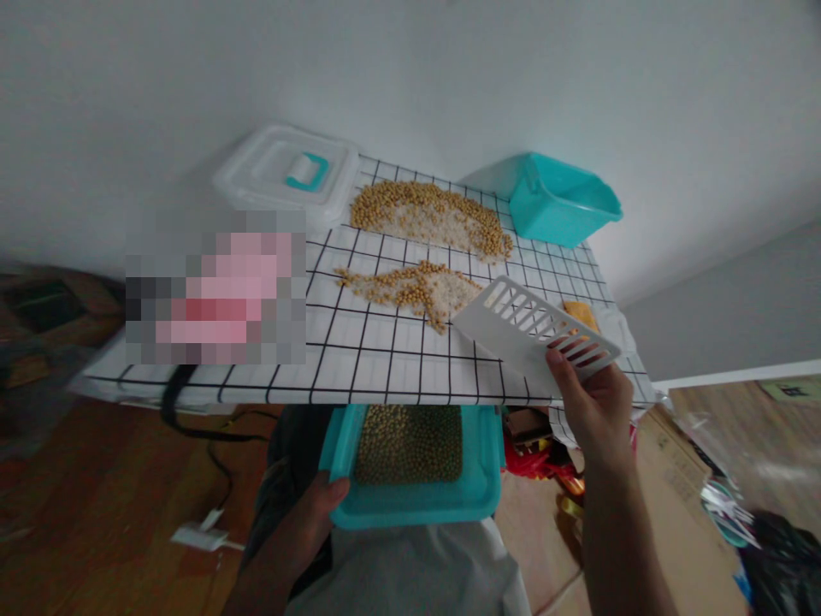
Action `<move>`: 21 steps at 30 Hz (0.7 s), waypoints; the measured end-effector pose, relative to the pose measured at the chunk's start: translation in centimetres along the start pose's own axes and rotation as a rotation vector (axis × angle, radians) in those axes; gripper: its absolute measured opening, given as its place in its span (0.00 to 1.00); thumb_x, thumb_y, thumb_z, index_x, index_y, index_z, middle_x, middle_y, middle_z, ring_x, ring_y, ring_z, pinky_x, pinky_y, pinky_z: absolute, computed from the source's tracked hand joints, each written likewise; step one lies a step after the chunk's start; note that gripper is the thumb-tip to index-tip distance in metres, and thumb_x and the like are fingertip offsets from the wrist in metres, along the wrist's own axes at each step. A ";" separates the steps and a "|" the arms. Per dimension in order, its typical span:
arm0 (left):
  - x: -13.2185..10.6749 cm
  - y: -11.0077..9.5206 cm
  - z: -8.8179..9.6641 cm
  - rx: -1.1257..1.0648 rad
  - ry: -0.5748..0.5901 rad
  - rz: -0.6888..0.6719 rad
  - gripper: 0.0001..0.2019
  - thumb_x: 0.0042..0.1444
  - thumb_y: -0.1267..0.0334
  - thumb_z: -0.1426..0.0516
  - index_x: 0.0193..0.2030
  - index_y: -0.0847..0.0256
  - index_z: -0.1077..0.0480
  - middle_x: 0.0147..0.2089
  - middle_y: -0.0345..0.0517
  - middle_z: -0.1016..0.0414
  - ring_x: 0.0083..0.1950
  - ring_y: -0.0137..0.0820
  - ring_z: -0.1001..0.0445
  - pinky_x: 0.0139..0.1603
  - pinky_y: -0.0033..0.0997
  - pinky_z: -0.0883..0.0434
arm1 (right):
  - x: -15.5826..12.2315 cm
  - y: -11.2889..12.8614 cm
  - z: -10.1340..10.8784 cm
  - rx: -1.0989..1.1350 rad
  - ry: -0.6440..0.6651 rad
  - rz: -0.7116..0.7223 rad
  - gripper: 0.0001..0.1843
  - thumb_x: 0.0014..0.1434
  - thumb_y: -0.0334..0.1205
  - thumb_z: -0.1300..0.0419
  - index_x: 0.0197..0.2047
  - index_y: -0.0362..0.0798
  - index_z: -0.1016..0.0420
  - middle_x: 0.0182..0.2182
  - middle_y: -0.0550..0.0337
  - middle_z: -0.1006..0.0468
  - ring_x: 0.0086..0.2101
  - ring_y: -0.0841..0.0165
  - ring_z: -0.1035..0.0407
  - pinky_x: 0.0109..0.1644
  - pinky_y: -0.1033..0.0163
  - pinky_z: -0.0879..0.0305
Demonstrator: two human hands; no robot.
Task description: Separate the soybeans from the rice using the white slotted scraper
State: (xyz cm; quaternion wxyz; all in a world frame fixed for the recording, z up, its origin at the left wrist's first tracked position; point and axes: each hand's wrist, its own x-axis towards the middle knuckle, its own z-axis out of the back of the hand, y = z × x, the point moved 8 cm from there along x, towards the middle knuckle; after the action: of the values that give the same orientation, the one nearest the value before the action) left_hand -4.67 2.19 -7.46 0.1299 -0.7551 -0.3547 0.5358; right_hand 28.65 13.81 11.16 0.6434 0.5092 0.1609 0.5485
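The table (385, 359), under a grid-checked cloth, fills the middle of the view. Below its near edge sits a teal tray (416, 513), its mesh floor already covered with beans (409, 443). At the back left stands a clear lidded box (288, 171), and at the back right a teal bin (558, 205) lies tipped. A white slotted scraper (513, 329) hovers over the right side of the cloth, its plain edge close to the near pile (410, 287) of beans and rice. A far pile (429, 214) lies well behind it.

The right hand (596, 402) is closed on the scraper's slotted end, thumb on top. The left hand (317, 513) grips the tray's near left corner, thumb curled over the rim, holding it just under the table edge.

This looks like the sweeping step: piles on the cloth, catcher below. A sweep from here would call for the scraper's edge flat on the cloth behind the near pile, and for the tray kept level and tight under the edge so grains do not miss it.
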 end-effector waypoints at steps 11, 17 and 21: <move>-0.1 -0.2 -0.7 -0.103 0.056 0.013 0.07 0.46 0.57 0.36 0.24 0.51 0.29 0.27 0.40 0.18 0.42 0.46 0.17 0.48 0.40 0.24 | -0.6 1.2 -1.2 0.025 0.106 0.060 0.08 0.59 0.41 0.32 0.42 0.52 0.17 0.38 0.58 0.14 0.39 0.63 0.19 0.44 0.60 0.24; 0.3 0.5 0.0 -0.067 0.046 0.014 0.08 0.47 0.53 0.36 0.29 0.52 0.27 0.27 0.41 0.18 0.41 0.46 0.17 0.48 0.42 0.24 | -1.0 2.3 -1.4 0.023 0.180 0.104 0.07 0.59 0.40 0.32 0.42 0.54 0.16 0.37 0.60 0.14 0.38 0.63 0.19 0.41 0.62 0.23; 0.7 0.8 0.4 -0.053 0.088 0.025 0.11 0.47 0.51 0.35 0.31 0.54 0.26 0.31 0.43 0.16 0.44 0.47 0.17 0.48 0.43 0.24 | -0.7 2.3 -1.9 0.044 0.184 0.121 0.07 0.60 0.40 0.33 0.43 0.54 0.16 0.38 0.60 0.14 0.39 0.63 0.19 0.44 0.62 0.23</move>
State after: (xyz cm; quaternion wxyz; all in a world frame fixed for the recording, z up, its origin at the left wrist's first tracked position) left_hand -4.56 1.97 -8.57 0.1186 -0.7855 -0.3531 0.4942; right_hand 25.75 13.79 11.99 0.5802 0.4793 0.2002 0.6274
